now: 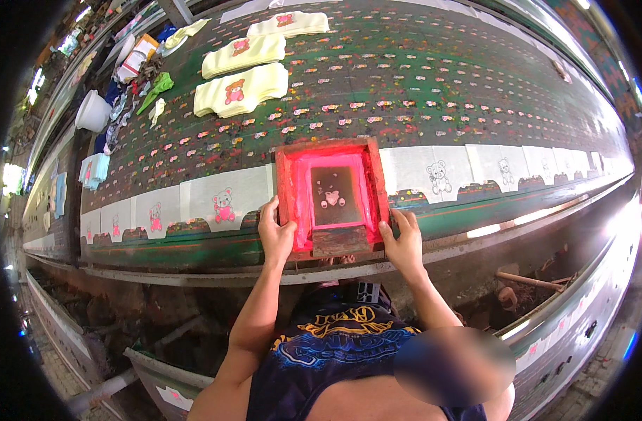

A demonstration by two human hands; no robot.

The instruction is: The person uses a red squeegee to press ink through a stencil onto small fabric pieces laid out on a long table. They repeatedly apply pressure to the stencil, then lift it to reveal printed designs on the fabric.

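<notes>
Both hands grip a wooden screen-printing frame [284,189], its inner edges smeared bright pink, with a dark mesh window [338,184] showing a small heart-and-paws pattern. My left hand [275,233] holds its left side and my right hand [404,242] its right side, thumbs toward the near corners. The frame lies over the row of pale fabric pieces along the table's near edge. Left of it, a fabric piece [247,184] bears a bear with pink filling [223,208]. To the right, another piece [405,168] carries a bear in black outline only [439,179].
The long dark green table [377,84] is speckled with paint. Stacks of pale yellow printed fabric [261,81] lie at the back left. A white bucket [93,111], a green cloth [159,88] and rags sit farther left. A metal rail [194,279] runs along the near side.
</notes>
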